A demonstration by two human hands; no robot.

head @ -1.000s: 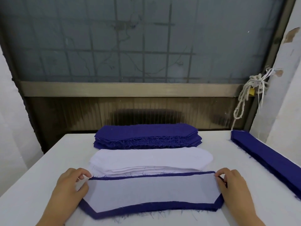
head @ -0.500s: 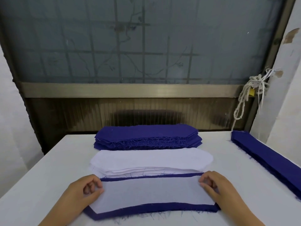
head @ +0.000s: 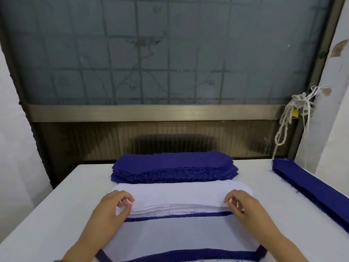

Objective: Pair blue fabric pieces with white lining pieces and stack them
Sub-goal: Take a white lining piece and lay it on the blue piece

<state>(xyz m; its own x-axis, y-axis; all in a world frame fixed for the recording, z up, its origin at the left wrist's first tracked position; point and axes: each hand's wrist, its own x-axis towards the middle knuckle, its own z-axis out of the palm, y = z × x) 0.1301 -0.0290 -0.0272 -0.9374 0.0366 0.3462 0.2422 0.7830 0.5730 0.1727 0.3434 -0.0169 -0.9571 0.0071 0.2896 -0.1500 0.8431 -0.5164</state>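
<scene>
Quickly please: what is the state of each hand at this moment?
Left hand: fingers curled, pinching the left end of the top white lining piece.
Right hand: fingers curled, pinching its right end.

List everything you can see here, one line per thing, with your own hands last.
blue fabric stack: one pile, dark blue, far centre of the table.
white lining stack: one pile, white, directly in front of the blue fabric stack.
paired piece: one, white lining on blue fabric with a blue border showing, nearest the viewer.
blue strip stack: one pile, dark blue, along the table's right edge.
table: one, white, under all the fabric.
rope: one bundle, off-white, hanging at the window frame's right side.
window: one, frosted grey-blue with a grid, behind the table.
left hand: one, grips the lining stack's left end.
right hand: one, grips its right end.
</scene>
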